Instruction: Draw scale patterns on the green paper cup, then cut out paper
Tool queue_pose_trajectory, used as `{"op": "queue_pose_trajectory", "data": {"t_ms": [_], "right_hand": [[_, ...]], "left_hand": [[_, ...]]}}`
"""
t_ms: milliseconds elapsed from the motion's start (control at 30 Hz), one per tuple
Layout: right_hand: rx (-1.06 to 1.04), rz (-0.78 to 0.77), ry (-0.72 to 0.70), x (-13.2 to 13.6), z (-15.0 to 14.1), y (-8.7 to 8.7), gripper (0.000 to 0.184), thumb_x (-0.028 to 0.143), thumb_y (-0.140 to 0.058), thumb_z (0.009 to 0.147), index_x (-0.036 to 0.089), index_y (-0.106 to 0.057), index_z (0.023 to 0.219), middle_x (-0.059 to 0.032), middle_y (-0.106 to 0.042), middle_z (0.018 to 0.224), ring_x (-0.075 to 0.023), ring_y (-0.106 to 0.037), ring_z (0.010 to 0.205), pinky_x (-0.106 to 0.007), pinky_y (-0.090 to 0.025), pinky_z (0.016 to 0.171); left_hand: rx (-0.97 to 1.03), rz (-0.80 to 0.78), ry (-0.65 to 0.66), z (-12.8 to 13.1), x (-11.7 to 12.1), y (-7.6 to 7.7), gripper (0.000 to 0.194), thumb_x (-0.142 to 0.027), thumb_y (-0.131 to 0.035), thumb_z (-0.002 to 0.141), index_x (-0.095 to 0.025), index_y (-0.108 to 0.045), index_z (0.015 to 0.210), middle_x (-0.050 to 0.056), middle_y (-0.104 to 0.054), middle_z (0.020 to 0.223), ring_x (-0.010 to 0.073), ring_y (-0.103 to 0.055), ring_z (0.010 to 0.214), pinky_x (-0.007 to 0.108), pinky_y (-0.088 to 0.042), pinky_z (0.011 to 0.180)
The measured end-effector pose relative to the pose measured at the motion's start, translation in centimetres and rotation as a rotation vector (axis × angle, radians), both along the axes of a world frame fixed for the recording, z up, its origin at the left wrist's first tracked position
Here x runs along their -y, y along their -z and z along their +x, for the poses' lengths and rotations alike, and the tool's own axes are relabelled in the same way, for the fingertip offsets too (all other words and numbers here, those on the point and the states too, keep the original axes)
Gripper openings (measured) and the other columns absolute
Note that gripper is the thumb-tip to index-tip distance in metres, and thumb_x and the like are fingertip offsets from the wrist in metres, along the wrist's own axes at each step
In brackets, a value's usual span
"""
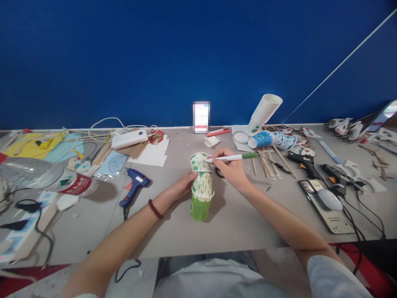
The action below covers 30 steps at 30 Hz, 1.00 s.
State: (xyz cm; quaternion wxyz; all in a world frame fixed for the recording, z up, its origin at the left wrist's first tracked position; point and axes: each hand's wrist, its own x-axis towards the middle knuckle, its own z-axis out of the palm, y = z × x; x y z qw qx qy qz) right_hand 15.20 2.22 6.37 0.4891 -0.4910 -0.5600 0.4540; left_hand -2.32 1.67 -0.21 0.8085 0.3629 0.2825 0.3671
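Joined paper cups [202,186] with green scale patterns, the nearest one mostly solid green, lie in front of me on the table. My left hand [185,185] is closed on their left side, its fingers partly hidden. A white marker pen with a green end [237,157] is pinched in my right hand [231,169]. The pen's tip is at the upper cup's patterned side, near the rim; whether it touches I cannot tell.
A blue glue gun [134,187] and a water bottle [58,174] lie left. To the right are blue-patterned cups [273,140], a leaning cup stack [265,111], black glue guns [302,164], a phone [324,207] with a mouse [330,200] on it, and cables.
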Motion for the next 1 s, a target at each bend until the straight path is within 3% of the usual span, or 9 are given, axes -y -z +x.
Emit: {"op": "queue_pose_trajectory", "data": {"t_ms": [133,733,1000], "right_hand": [[-0.016,0.014,0.002,-0.03,-0.01,-0.12,0.008,0.028,-0.058,0.074,0.021,-0.053,0.073,0.0007,-0.061,0.073,-0.0160,-0.059,0.072,-0.027,-0.044,0.061],[0.016,0.090,0.051,-0.04,-0.12,0.17,0.011,0.032,-0.058,0.077,0.022,-0.054,0.079,0.0002,-0.059,0.077,-0.0150,-0.059,0.069,-0.029,-0.047,0.064],[0.026,0.054,0.059,0.01,-0.13,0.03,0.010,0.031,-0.058,0.075,0.022,-0.054,0.074,0.0023,-0.057,0.069,-0.0122,-0.053,0.059,-0.025,-0.042,0.054]], "left_hand": [[-0.005,0.001,0.001,-0.01,-0.06,0.05,0.057,-0.052,-0.071,0.064,-0.010,-0.062,0.101,0.013,-0.069,0.091,0.0225,-0.065,0.080,0.029,-0.047,0.072],[-0.022,0.010,0.017,-0.01,-0.02,-0.29,0.056,-0.053,-0.071,0.063,-0.009,-0.063,0.099,0.013,-0.069,0.086,0.0223,-0.065,0.078,0.031,-0.048,0.073],[-0.012,0.011,0.017,-0.03,0.01,-0.26,0.056,-0.053,-0.071,0.064,-0.009,-0.062,0.099,0.014,-0.069,0.089,0.0230,-0.065,0.080,0.031,-0.047,0.074]]}}
